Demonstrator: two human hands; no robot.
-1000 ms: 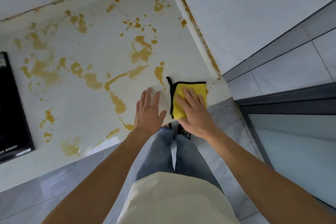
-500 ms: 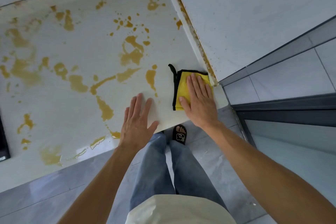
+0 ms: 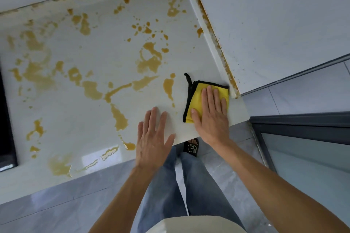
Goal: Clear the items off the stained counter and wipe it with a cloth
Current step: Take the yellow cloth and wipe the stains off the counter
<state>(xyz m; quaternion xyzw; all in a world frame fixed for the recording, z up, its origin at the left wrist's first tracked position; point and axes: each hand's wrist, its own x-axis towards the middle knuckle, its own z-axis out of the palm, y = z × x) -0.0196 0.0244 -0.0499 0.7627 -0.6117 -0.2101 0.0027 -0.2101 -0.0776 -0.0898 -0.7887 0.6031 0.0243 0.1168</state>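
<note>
A white counter [image 3: 75, 111] is covered with yellow-brown stains [image 3: 149, 60] across most of its surface. A folded yellow cloth with black edging [image 3: 196, 98] lies at the counter's near right corner, against the side wall. My right hand [image 3: 212, 113] presses flat on the cloth with straight fingers. My left hand [image 3: 153, 140] rests flat on the bare counter just left of it, at the front edge, fingers spread.
A white wall [image 3: 274, 24] borders the counter on the right, with a stained seam along its base. A black cooktop edge [image 3: 5, 119] shows at the far left. Grey floor tiles [image 3: 47, 204] and a glass door frame [image 3: 303, 119] lie below and right.
My right hand slid the cloth away from the front edge toward the right wall. My left hand stayed flat on the counter. The camera view shifted.
</note>
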